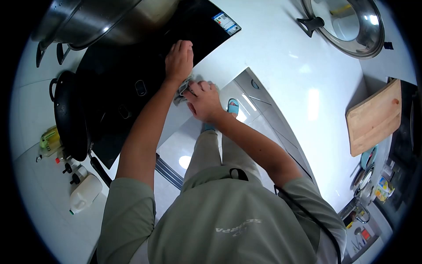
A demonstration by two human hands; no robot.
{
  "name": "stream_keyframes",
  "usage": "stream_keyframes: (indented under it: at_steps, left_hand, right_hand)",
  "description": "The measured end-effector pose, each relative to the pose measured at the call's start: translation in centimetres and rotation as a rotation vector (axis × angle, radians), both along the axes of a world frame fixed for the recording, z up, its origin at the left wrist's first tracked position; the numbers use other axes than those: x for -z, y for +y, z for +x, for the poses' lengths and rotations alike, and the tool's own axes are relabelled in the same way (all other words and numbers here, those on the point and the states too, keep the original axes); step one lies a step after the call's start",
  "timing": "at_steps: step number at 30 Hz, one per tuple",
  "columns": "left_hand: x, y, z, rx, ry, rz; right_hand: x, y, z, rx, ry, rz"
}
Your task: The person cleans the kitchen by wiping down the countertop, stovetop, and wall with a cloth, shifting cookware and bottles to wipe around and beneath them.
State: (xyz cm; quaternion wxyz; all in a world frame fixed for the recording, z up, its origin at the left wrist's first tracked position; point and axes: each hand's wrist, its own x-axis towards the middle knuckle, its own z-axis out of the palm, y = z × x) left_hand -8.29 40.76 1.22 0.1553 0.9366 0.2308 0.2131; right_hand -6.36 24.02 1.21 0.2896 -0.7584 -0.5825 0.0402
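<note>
A crumpled grey cloth (pixel 181 91) hangs at the front edge of the black cooktop (pixel 127 88). My right hand (pixel 204 100) is closed on it, with the fingers bent around its right side. Just above the cloth, my left hand (pixel 179 58) rests over the cooktop near its right edge. Its fingers are curled together, and whatever may be inside them is hidden.
A large steel pot (pixel 105 24) stands at the upper left, with a black pan (pixel 71 115) below it. Bottles (pixel 85 193) lie beyond the pan. On the right are a glass lid (pixel 367 26), a wooden board (pixel 373 116) and the white counter (pixel 281 48).
</note>
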Motion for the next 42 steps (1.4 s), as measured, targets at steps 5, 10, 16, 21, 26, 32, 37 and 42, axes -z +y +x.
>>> stream_keyframes:
  at_steps: [5, 10, 16, 21, 26, 32, 37, 42]
  left_hand:
    - [-0.2, 0.0, 0.3, 0.025, -0.047, -0.140]
    - [-3.0, -8.1, 3.0, 0.103, -0.193, -0.234]
    - [-1.2, -12.4, 6.1, 0.271, 0.021, -0.172]
    - [-1.1, -12.0, 14.1, 0.271, 0.123, 0.058]
    - [0.9, -9.7, 11.8, 0.229, 0.062, 0.051]
    - [-2.0, -8.6, 1.8, 0.186, 0.229, 0.045]
    - [-1.9, -9.4, 3.2, 0.140, 0.344, 0.135]
    - [-1.3, -9.7, 6.5, 0.061, 0.244, 0.261]
  right_hand:
    - [-1.6, -3.2, 7.7, 0.086, -0.029, 0.055]
    - [-1.6, -4.8, 12.7, 0.456, -0.131, -0.031]
    - [-3.9, -9.0, 13.8, -0.037, 0.222, -0.040]
    - [-3.3, -11.6, 17.8, 0.421, 0.559, 0.067]
    - [-4.1, -13.1, 21.4, 0.466, 0.457, 0.189]
    - [-4.9, -13.7, 24.5, 0.525, 0.786, 0.365]
    - [-5.4, -15.7, 24.5, 0.565, 0.843, 0.418]
    - [-4.2, -17.7, 23.9, 0.598, 0.904, 0.403]
